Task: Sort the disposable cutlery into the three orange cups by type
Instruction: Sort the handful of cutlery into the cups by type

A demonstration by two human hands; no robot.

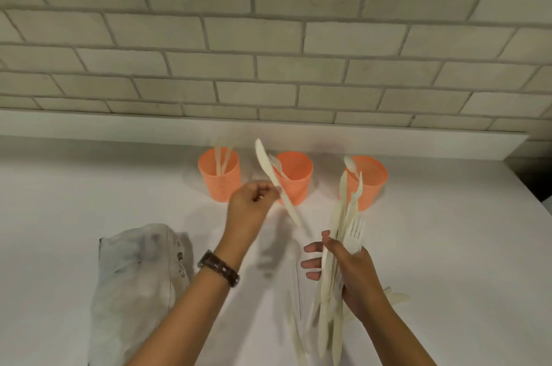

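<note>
Three orange cups stand in a row on the white counter. The left cup point(219, 177) holds knives, the middle cup point(294, 178) a fork, the right cup point(369, 183) a spoon. My left hand point(249, 205) pinches a cream plastic knife point(276, 183), blade up and tilted left, in the air between the left and middle cups. My right hand point(351, 273) grips a bundle of cream cutlery point(340, 246) held upright in front of the right cup, with knives and a fork showing.
An empty clear plastic bag point(137, 276) lies on the counter at the left. A few loose cutlery pieces point(395, 297) lie by my right wrist. A brick wall with a white ledge point(268, 126) runs behind the cups.
</note>
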